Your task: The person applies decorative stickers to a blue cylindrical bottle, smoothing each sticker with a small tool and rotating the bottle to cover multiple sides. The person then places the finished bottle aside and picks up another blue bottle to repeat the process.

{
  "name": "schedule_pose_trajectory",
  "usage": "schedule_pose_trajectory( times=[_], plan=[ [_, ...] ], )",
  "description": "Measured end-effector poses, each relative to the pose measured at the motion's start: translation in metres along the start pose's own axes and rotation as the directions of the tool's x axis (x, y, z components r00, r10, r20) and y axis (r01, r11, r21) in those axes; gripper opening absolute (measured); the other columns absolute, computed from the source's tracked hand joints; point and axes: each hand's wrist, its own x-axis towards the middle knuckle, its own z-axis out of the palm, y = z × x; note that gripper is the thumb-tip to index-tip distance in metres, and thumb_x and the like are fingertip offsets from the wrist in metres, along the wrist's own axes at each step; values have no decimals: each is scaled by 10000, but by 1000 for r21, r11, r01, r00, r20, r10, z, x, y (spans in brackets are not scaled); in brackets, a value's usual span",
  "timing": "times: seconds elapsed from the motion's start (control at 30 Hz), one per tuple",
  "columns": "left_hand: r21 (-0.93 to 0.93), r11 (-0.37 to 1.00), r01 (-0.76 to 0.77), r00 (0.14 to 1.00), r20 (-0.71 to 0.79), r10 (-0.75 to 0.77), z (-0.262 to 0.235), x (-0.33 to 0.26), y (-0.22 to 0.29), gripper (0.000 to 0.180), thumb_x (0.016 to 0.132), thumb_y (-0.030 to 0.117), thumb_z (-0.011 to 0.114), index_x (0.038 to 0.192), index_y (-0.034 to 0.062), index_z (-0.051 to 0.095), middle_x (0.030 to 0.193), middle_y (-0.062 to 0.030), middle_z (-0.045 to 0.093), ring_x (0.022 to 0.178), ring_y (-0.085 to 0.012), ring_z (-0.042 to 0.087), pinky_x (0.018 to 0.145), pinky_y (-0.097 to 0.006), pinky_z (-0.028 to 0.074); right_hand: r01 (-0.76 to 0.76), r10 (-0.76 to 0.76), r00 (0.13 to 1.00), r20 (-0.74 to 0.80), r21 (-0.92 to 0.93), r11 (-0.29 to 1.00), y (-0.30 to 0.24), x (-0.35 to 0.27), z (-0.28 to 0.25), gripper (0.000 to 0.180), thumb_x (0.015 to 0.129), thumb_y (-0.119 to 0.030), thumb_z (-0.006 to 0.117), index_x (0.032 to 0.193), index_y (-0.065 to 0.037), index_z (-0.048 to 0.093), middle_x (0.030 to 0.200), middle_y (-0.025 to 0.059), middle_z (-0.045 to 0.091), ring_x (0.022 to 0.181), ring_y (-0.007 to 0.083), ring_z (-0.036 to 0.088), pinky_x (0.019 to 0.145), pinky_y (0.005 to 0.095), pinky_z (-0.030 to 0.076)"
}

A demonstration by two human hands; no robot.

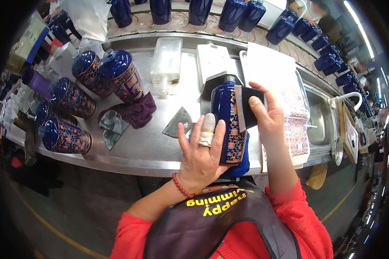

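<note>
A glossy dark-blue glass bottle leans back in front of me, neck pointing away, with a colourful floral pattern down its right side. My left hand grips the bottle's lower left side, fingers spread along it and the thumb partly hidden at the base. One of its fingers wears a pale cloth cover. Between the thumb and fingers of my right hand is a black squeegee with a grey edge, which lies against the patterned right side. Behind the bottle sits a dark angular rest; blue cloth shows beneath it.
Patterned bottles stand at left beside a purple cloth and green-grey pieces. A clear empty bottle lies beyond. Patterned sheets are at right, beside a sink. Plain blue bottles line a conveyor.
</note>
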Motion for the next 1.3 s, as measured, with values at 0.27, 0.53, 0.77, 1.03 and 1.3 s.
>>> schedule_pose_trajectory(
  times=[0.27,0.53,0.77,1.03,1.3],
  plan=[
    [-123,992,7,1000,31,-3,7,-10,-19,1142,779,653,732,1555,-60,291,1501,-241,449,1443,-448,350,1133,-757,95,205,-193,978,84,-171,964,21,-8,-22,336,1004,-94,606,1324,9,607,1130,87,700,970,118,667,844,232,554],
    [84,994,-66,996,62,61,-2,-4,-1,1161,768,659,767,1583,5,259,1562,-280,346,1474,-455,291,1154,-724,62,271,-242,960,138,-260,927,8,-2,-14,330,979,-139,639,1287,-18,635,1050,122,725,987,203,692,888,318,531],
    [91,965,-247,964,121,235,-16,44,-22,944,921,800,366,1516,75,472,1439,-111,588,1484,-366,324,1177,-682,11,188,-190,982,7,-183,965,11,9,-30,330,976,-132,652,1278,-1,633,985,106,736,900,135,698,781,272,560],
    [28,984,-174,984,55,172,-9,63,-50,742,1032,613,382,1515,58,477,1401,-114,624,1449,-365,396,1174,-687,76,287,-264,957,118,-272,919,9,13,-22,247,951,-131,653,1173,-22,650,932,131,734,832,201,720,740,331,564],
    [-10,997,-72,986,151,72,-19,15,7,1032,764,619,787,1553,70,411,1539,-279,409,1418,-540,332,1180,-680,91,145,-147,989,-6,-139,980,1,11,-18,279,970,-132,638,1223,-17,651,1016,136,738,938,197,710,845,311,552]
  ],
)
